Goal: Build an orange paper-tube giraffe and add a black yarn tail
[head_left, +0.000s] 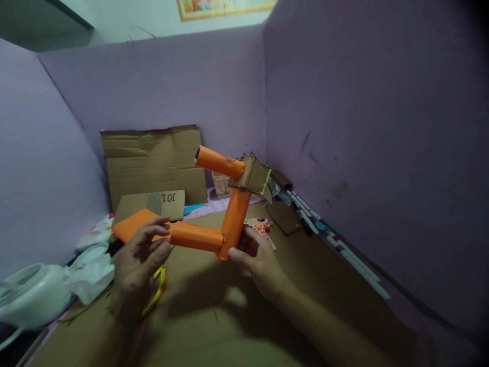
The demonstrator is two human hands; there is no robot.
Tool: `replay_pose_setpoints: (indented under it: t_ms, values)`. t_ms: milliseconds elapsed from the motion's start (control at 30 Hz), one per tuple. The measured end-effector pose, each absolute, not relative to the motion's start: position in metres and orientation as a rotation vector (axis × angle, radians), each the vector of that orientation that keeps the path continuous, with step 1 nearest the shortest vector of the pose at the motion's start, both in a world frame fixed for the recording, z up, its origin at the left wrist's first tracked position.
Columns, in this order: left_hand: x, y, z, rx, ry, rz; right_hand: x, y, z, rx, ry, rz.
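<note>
A model of orange paper tubes (pixel 196 236) hangs above the cardboard-covered table. Its upright tube carries a brown cardboard piece (pixel 250 175) with jagged points on top and a yellow edge, and another orange tube (pixel 219 162) juts left from that piece. My right hand (pixel 262 262) grips the bottom of the upright tube, thumb in front and fingers behind. At the left end of the lower tube, my left hand (pixel 141 257) has its fingers and thumb apart. A flat orange part (pixel 133 224) shows behind it; whether the left hand touches the model I cannot tell.
Cardboard sheets (pixel 153 160) lean against the back wall. On the left stand a white pot (pixel 34 295) and crumpled white plastic (pixel 91 270). Yellow-handled scissors or a similar loop (pixel 158 290) lie beneath my left hand. Several markers (pixel 355 260) line the right wall.
</note>
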State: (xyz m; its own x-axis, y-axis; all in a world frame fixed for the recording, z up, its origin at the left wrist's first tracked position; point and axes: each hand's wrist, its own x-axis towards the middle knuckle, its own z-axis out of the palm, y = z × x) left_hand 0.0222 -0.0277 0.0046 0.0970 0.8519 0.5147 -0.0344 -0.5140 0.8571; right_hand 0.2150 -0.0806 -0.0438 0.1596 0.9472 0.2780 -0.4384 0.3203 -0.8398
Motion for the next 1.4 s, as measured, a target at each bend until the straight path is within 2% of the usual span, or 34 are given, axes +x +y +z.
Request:
replay_pose_setpoints:
  t_ms: [233,600,833,1400]
  values:
    - [0.027,-0.031,0.002,1.744,0.861,1.214,0.215,-0.083,-0.043,-0.71,-0.962,1.094]
    - [0.04,-0.046,0.004,1.745,1.133,1.215,0.21,-0.083,-0.048,-0.697,-1.001,1.15]
    - [0.04,-0.05,-0.002,1.708,1.158,1.22,0.21,-0.085,-0.048,-0.719,-0.973,1.083]
    - [0.049,-0.06,-0.009,1.708,1.187,1.297,0.205,-0.085,-0.048,-0.681,-0.89,1.163]
